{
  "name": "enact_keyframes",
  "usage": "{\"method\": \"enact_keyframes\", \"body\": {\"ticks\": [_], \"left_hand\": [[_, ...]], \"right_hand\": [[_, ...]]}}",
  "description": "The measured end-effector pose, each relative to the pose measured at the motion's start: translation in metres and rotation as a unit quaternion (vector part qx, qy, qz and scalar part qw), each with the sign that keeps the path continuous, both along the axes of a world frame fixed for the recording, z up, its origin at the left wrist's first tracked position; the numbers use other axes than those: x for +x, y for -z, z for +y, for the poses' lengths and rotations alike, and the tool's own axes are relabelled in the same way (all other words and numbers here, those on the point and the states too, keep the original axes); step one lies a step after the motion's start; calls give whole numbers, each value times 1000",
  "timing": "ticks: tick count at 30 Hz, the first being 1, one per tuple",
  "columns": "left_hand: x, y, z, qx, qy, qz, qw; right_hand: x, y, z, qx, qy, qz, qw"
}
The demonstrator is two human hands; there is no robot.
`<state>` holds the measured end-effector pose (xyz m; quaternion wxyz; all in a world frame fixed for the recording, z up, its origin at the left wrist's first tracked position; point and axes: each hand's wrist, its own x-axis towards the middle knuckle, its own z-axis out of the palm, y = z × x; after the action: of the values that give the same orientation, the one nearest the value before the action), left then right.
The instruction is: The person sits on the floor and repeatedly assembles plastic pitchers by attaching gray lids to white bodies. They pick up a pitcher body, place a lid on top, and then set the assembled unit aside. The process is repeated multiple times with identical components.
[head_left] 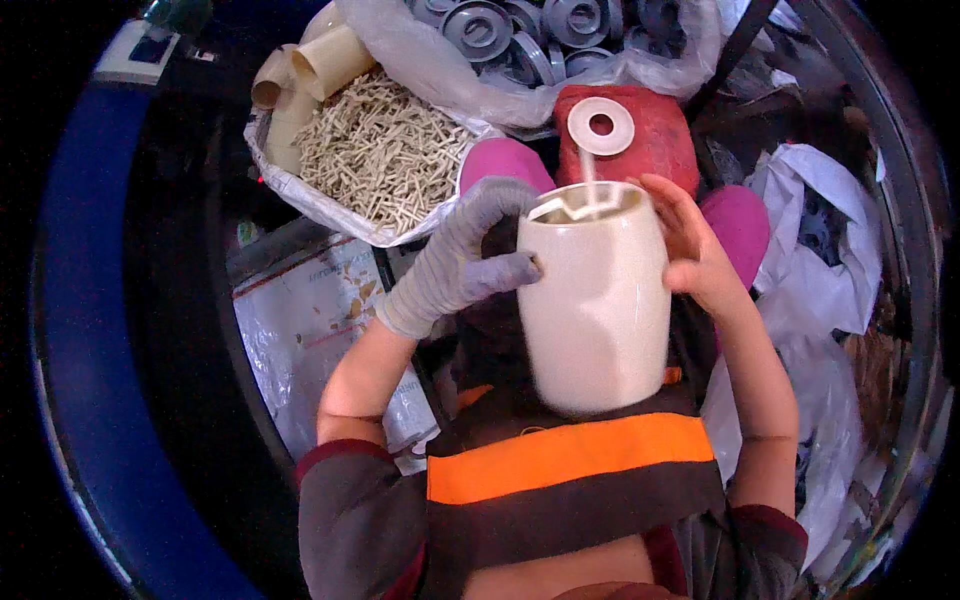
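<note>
A cream, barrel-shaped plastic container (pixel 596 315) stands upright near my lap, its open top tilted a little away. My left hand (pixel 462 252), in a grey glove, grips its left side with the thumb on the wall and the fingers at the rim. On the opposite side my bare right hand (pixel 702 252) curls round the upper edge. Behind the rim shows a small cream disc (pixel 580 128) with a dark centre hole. A thin cream stem (pixel 588 170) runs from the disc down to the container's mouth. A red block-like object (pixel 672 140) lies beyond it.
At the far left, a white sack (pixel 290 197) holds many small cream pegs (pixel 385 160) and some cream tubes (pixel 335 62). A clear bag (pixel 545 105) of grey round plastic parts (pixel 475 32) stands behind. White plastic bags (pixel 815 385) lie at right; a blue band (pixel 95 300) curves along the left.
</note>
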<state>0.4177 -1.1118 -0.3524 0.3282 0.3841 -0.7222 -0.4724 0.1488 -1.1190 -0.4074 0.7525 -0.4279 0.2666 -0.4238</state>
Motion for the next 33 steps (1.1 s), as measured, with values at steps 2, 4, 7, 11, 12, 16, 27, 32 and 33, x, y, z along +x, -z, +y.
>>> {"method": "enact_keyframes", "body": {"ticks": [2,4,7,11,12,16,27,32,33], "left_hand": [[-10,2,14,-52,-56,-184,980],[-29,3,34,-16,-53,-214,975],[-35,-4,30,-152,-41,-230,960],[-44,-31,-1,-247,13,-191,950],[-43,-30,-1,-230,59,-193,952],[-41,-11,-5,-85,207,-147,963],[89,41,-58,-60,-417,200,884],[21,6,-49,-46,-235,-214,947],[1,4,-31,55,-162,-171,970]], "right_hand": [[-9,2,8,53,18,123,991],[-8,-3,26,17,-29,226,974],[2,-23,32,-106,10,300,948],[-7,-11,30,-2,-79,119,990],[-8,-8,31,41,-131,65,988],[-6,-4,33,-66,-87,154,982],[-10,-14,61,-270,99,265,920],[10,-12,64,-226,174,506,814],[19,-4,65,-260,200,490,808]]}}
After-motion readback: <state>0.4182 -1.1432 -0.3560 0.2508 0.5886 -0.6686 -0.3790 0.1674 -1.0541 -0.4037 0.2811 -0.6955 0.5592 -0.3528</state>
